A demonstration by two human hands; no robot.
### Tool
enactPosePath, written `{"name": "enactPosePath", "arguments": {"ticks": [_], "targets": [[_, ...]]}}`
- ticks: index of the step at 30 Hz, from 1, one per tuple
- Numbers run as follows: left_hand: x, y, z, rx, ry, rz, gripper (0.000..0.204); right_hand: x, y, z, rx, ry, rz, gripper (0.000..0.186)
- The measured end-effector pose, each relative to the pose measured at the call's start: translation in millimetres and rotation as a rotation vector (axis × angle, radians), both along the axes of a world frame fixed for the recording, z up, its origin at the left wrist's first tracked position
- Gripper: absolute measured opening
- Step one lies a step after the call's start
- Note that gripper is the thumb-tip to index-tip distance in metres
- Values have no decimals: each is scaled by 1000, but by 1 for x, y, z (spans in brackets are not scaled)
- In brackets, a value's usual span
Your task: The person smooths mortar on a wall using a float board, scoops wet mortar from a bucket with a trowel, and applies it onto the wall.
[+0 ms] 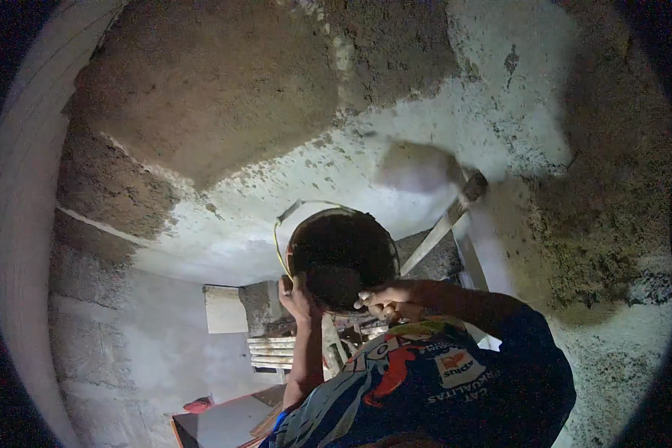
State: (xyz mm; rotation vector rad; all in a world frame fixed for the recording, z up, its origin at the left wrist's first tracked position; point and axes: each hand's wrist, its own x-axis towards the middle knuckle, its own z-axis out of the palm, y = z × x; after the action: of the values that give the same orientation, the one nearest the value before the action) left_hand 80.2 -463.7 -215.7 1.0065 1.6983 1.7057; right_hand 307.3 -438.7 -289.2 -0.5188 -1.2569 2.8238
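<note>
A round bucket with a thin wire handle is in front of my chest, its dark mouth facing me. Dark, rough material lines or fills its inside; shadow hides how much is there. My left hand closes on the bucket's near left rim, forearm upright below it. At the near right rim is my right hand, fingers curled around something small and pale at its tip, too dim to name. A greyer flat patch inside the bucket, close to those fingers, is unclear.
A rough wall carries large brown patches between pale areas. To the right, a wooden plank slants up. Lower left are a pale square board, several stacked pale slats, a grey panel with orange edging and a red object.
</note>
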Motion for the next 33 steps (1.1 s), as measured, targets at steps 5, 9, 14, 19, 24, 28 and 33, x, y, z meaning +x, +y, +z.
{"name": "enactPosePath", "arguments": {"ticks": [5, 9, 14, 19, 24, 28, 33], "targets": [[-13, -18, -39, -28, -453, 103, 25, 24, 8, 66, -507, 281, -346, 40], [-16, -58, -51, -257, -357, 334, 30, 47, 29, 155, -242, 388, -736, 35], [-43, -128, -88, -307, -135, 419, 25, 40, 88, 202, 391, 322, -1363, 46], [-56, -163, -95, -179, -78, 650, 22, 10, 317, 149, 798, 71, -2569, 29], [-98, -208, -101, -341, 77, 824, 21, -111, 289, 193, 862, -83, -1713, 30], [-129, -227, -130, -171, -45, 746, 20, -109, 99, 161, 1020, 58, -744, 52], [-96, -179, -98, -128, 30, 573, 28, -70, -3, 26, 727, -201, -41, 50]]}}
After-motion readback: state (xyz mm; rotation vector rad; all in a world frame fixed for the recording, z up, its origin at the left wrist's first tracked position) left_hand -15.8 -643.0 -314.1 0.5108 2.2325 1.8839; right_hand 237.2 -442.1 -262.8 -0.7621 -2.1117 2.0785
